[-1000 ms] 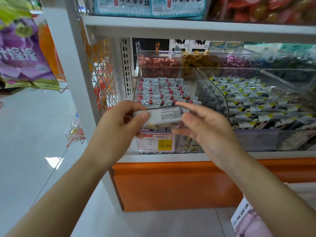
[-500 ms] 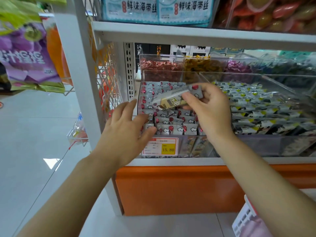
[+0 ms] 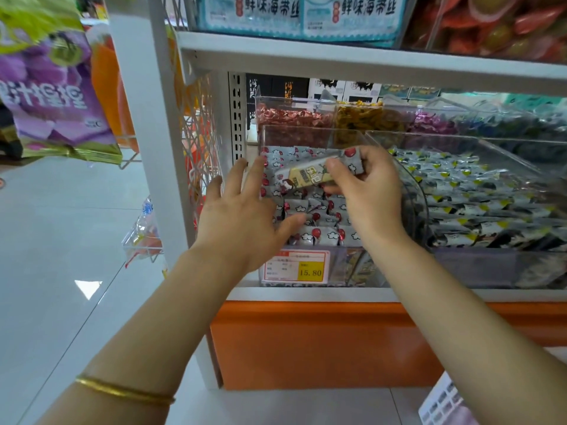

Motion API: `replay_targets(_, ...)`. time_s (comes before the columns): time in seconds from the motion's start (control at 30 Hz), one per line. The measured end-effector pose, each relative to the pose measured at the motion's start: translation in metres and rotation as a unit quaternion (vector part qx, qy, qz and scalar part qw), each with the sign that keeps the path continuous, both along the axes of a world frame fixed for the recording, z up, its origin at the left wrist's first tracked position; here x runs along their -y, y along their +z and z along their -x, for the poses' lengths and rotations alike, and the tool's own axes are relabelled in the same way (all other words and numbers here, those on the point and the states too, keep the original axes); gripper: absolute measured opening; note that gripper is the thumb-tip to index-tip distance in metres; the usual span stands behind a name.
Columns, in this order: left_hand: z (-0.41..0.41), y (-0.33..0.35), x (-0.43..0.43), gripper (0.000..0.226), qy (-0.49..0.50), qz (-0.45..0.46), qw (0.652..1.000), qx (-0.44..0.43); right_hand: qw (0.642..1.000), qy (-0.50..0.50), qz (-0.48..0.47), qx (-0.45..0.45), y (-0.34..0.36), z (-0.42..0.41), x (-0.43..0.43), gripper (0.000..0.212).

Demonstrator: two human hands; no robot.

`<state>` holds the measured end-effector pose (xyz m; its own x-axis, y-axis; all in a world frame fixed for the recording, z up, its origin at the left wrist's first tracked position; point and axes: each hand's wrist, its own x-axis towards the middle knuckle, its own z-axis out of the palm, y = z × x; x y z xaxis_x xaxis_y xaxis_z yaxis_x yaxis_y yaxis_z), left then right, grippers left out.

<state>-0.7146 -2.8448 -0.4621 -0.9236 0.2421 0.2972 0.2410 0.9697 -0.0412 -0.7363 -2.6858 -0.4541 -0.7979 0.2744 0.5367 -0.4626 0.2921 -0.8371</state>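
Centre frame: right hand [image 3: 368,191] pinches snack packet [image 3: 310,176] above clear bin [image 3: 414,191]. Left hand [image 3: 242,219] spread open beside it, holding nothing, possibly touching packets below.

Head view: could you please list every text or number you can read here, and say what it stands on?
"鲜味海带丝": on the two pale blue packets at the top.
"15.80": on the yellow field of the red-edged price tag on the clear plastic bin; its small print is too small to read.
Yellow label on the long grey snack packet in the right hand: too blurred.
White characters on the purple hanging bag: too blurred.
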Motion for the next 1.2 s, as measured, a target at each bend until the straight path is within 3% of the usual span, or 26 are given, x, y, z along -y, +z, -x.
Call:
replay_targets(0.17, -0.004, -0.001, 0.001, 0.082, -0.004, -0.022, 1.000, 0.008, 0.999, 0.006, -0.044, 0.007, 0.003, 0.006, 0.002, 0.021)
replay_targets(0.43, -0.018, -0.006, 0.009, 0.074, -0.032, -0.063, 0.997, -0.009, 0.965, 0.063, -0.253, -0.006, 0.017, 0.017, 0.011, 0.020)
replay_targets(0.6, -0.025, 0.000, 0.014, 0.059, -0.069, -0.193, 0.979, -0.020, 0.926, 0.076, -0.366, 0.043, 0.011, 0.023, 0.027, 0.036)
replay_targets(0.73, -0.024, 0.003, 0.020, 0.067, -0.058, -0.239, 0.969, -0.009, 0.870, 0.090, -0.481, 0.051, 0.007, 0.023, 0.029, 0.020)
replay_targets(0.87, -0.020, 0.001, 0.022, 0.076, -0.050, -0.220, 0.974, 0.034, 0.778, 0.085, -0.619, 0.065, 0.005, 0.029, 0.028, 0.031)
replay_targets(0.93, -0.019, 0.002, 0.021, 0.077, -0.057, -0.226, 0.972, 0.039, 0.781, 0.094, -0.613, 0.071, 0.009, 0.034, 0.029, 0.031)
replay_targets(1.07, -0.017, 0.004, 0.023, 0.080, -0.056, -0.239, 0.968, 0.045, 0.858, 0.066, -0.504, 0.070, 0.023, 0.051, 0.030, 0.027)
replay_targets(1.13, -0.016, 0.005, 0.023, 0.081, -0.051, -0.240, 0.968, 0.053, 0.853, 0.054, -0.516, 0.061, 0.026, 0.057, 0.033, 0.022)
replay_targets(1.2, -0.016, 0.005, 0.023, 0.080, -0.051, -0.239, 0.968, 0.058, 0.809, 0.043, -0.583, 0.062, 0.023, 0.062, 0.038, 0.015)
